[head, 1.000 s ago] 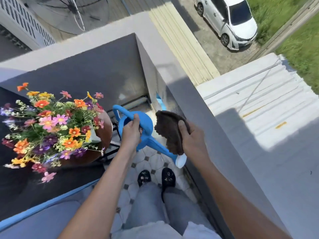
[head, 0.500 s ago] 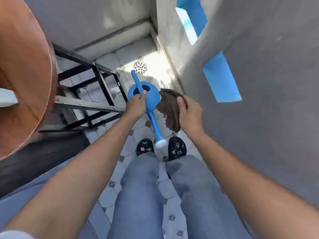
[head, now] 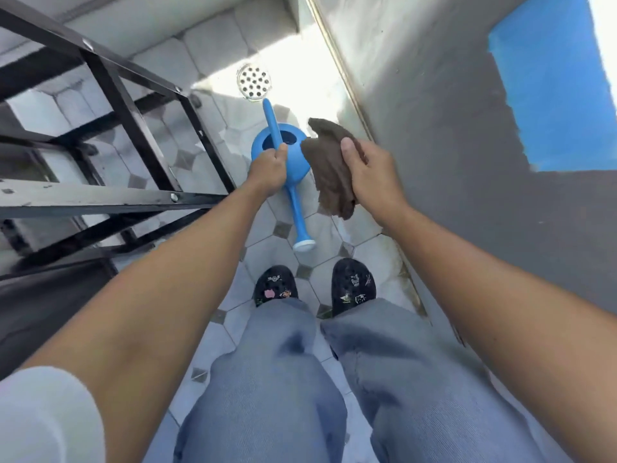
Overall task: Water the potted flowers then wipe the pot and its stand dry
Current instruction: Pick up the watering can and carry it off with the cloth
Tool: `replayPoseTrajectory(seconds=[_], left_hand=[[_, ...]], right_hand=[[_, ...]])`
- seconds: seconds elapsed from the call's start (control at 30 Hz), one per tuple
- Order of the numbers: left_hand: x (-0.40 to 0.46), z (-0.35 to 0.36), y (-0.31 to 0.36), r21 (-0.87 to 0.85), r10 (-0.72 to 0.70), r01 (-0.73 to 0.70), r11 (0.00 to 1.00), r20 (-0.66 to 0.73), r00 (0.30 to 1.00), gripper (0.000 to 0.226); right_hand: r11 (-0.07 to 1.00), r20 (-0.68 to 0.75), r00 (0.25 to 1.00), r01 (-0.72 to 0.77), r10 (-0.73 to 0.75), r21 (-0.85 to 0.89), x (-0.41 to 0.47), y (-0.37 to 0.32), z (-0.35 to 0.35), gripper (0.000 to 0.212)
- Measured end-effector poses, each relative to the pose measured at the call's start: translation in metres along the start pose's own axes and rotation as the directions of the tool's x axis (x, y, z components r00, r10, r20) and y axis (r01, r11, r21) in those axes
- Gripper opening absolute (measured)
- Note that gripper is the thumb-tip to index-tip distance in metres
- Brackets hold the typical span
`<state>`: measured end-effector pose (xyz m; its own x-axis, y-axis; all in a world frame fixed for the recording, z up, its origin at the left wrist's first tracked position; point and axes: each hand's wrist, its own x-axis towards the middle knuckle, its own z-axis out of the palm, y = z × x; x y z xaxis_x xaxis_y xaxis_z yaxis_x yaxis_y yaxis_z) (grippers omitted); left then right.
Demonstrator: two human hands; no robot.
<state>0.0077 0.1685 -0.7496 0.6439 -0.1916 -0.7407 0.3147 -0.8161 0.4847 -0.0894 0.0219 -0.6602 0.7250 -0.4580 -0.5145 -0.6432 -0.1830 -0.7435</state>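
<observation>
My left hand [head: 268,172] grips the handle of a blue watering can [head: 293,165], held low over the tiled floor with its white-tipped spout pointing back toward my feet. My right hand [head: 370,172] holds a crumpled brown cloth [head: 332,168] right beside the can, touching its right side. The black metal stand [head: 140,135] fills the left of the view. The flower pot and flowers are out of view.
A round metal floor drain [head: 253,81] sits in the sunlit corner beyond the can. A grey wall [head: 450,128] with a blue opening [head: 551,85] runs along the right. My black shoes [head: 275,285] and grey trousers stand on the narrow tiled strip.
My view has dropped from the flowers and street down to the floor. Both hands have lowered the can and cloth toward the tiles; the pot has left the view.
</observation>
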Motion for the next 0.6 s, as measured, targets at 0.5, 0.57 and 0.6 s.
replayPoseTrajectory(seconds=[0.5,0.57,0.6], left_hand=[[-0.048,-0.052,-0.014,-0.798,0.161,0.198,0.569,0.345,0.925,0.06],[-0.05,-0.055,-0.017,-0.845,0.184,0.138,0.517,0.267,0.946,0.04],[-0.047,-0.056,-0.019,-0.849,0.145,0.069,0.525,0.169,0.975,0.033]], right_hand=[[0.832,0.725,0.684,-0.448,0.082,0.328,0.036,-0.035,0.001,0.046],[0.913,0.74,0.659,-0.372,0.132,0.169,0.047,-0.04,0.005,0.047],[0.947,0.69,0.704,-0.311,0.17,0.083,0.052,-0.041,0.008,0.047]])
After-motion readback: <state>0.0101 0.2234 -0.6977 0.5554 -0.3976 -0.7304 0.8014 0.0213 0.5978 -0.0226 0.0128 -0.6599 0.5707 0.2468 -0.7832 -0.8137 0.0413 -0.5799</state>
